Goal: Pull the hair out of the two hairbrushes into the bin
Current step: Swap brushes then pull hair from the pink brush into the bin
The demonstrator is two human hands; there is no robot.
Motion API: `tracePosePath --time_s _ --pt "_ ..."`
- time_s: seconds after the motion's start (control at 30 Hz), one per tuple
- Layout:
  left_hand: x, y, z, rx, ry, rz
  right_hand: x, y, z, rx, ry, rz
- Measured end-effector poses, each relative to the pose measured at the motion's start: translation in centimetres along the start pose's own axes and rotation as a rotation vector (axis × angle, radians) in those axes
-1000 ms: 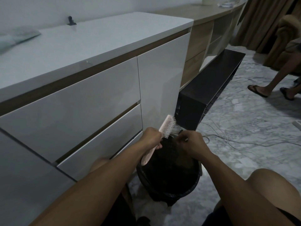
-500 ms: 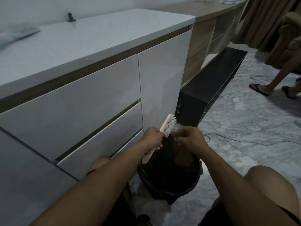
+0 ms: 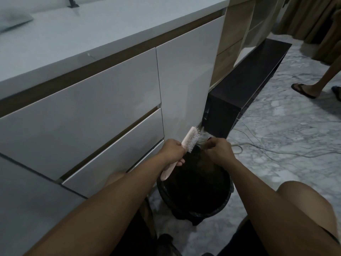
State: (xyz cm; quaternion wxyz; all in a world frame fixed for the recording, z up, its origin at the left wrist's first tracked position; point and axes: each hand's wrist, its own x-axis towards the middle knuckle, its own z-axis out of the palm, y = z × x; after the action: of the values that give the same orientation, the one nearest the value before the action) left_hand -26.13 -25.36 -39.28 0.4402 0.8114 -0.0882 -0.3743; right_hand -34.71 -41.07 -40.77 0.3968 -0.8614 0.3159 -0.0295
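Observation:
My left hand grips a pink hairbrush by its handle, bristles facing right, held over the black bin on the floor between my knees. My right hand is just right of the brush head, fingers pinched on a thin wisp of hair that stretches from the bristles. The bin is lined with a dark bag and its inside is dark. Only one hairbrush is in view.
A white cabinet with drawers stands close on the left. A black low unit lies beyond the bin. Loose cables run across the marble floor. Another person's sandalled foot rests at the far right.
My right hand has drawn slightly away from the brush head, pulling hair out of the bristles. The brush stays in my left hand over the bin.

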Motion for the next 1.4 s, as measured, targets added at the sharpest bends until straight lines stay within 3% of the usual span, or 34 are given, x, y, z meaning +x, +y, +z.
tracePosePath --time_s 0.53,0.73,1.07,1.27,1.4 --pt "4.9 -1.1 1.3 -0.024 0.0 -0.128 4.8 2.4 2.8 -0.025 -0.133 0.062" --pt "5.5 -1.5 1.3 -0.026 -0.022 -0.136 5.0 2.7 3.0 0.022 -0.113 0.122" --pt "4.2 -0.9 0.4 -0.045 -0.049 -0.093 5.1 1.2 3.1 0.37 -0.101 0.244" --pt "3.1 0.2 -0.2 -0.018 -0.095 -0.06 4.6 0.8 2.9 0.651 -0.275 0.299" --pt "2.9 0.3 -0.5 -0.013 -0.051 -0.041 3.7 -0.1 2.2 0.714 -0.333 0.28"
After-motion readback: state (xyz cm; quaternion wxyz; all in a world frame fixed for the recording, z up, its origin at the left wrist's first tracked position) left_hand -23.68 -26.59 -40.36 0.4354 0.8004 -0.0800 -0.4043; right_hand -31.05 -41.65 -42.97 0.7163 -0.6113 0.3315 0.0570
